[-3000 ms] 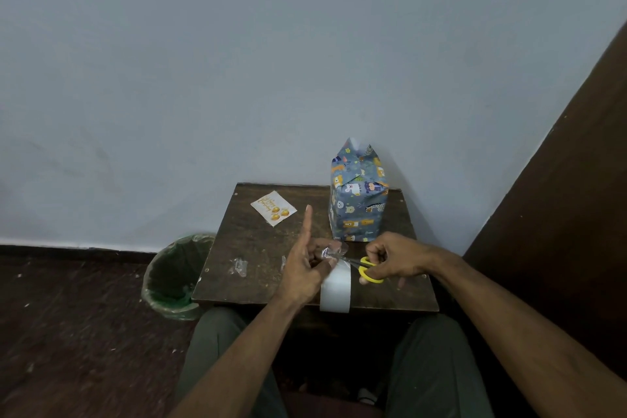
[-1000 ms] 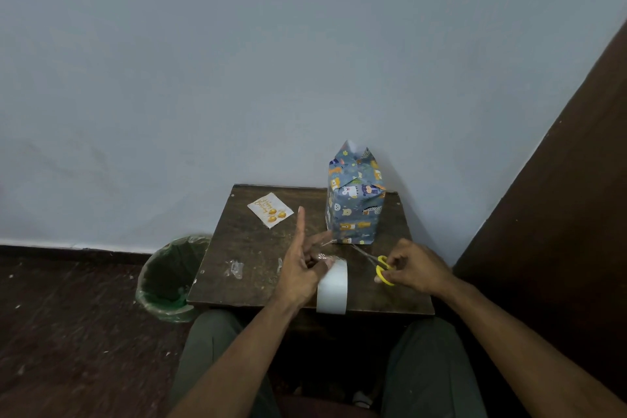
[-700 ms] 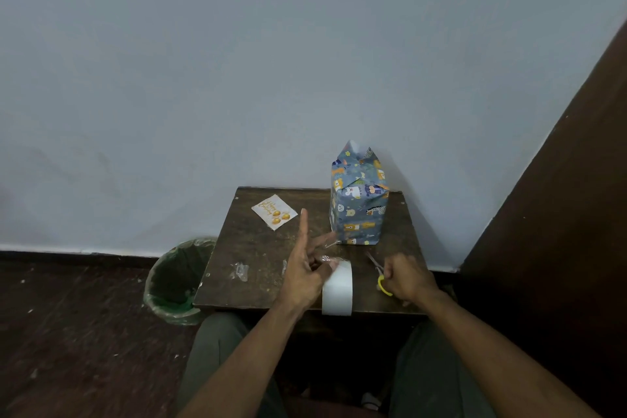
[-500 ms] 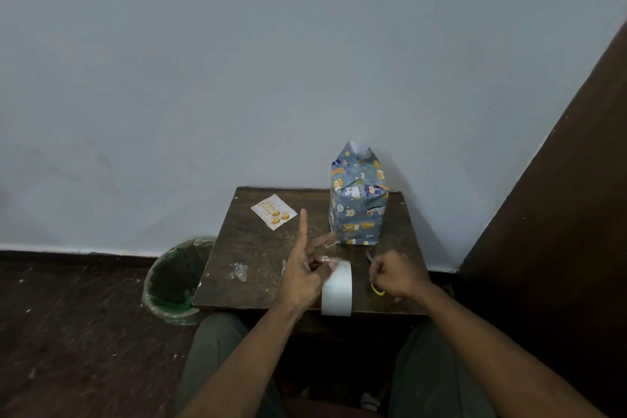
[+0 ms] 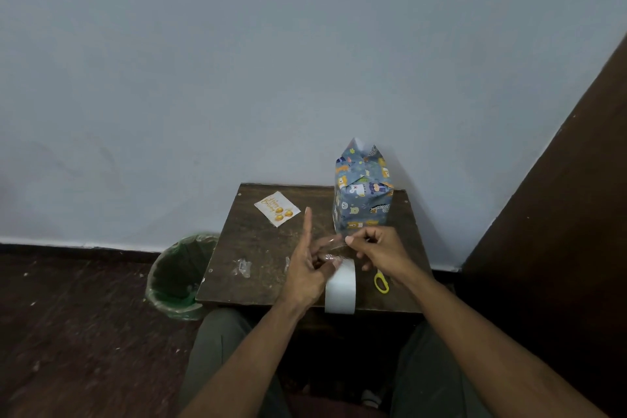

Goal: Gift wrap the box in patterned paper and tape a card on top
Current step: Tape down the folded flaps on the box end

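Head view shows your left hand (image 5: pixel 307 273) just below the middle of the frame, index finger pointing straight up while the thumb and curled fingers grip the white tape roll (image 5: pixel 340 287), which hangs at the near edge of the desk (image 5: pixel 258 248). A short strip of clear tape (image 5: pixel 330 243) stretches from that hand to your right hand (image 5: pixel 378 248), whose thumb and fingertips pinch its free end. The wrapped box (image 5: pixel 363 195) stands upright at the far right of the desk, right of centre in the frame, against the wall (image 5: pixel 237 61); its blue animal-print paper rises to loose, unfolded points at the top. The card (image 5: pixel 277 209) with gold balloons lies flat at the far left part of the desk, well apart from the box. Yellow-handled scissors (image 5: pixel 381 283) lie on the desk just under your right wrist, only a handle showing. A crumpled scrap of clear tape (image 5: pixel 244 268) sits on the desk left of your left hand. A green-lined bin (image 5: pixel 178 273) stands on the floor to the left of the desk.
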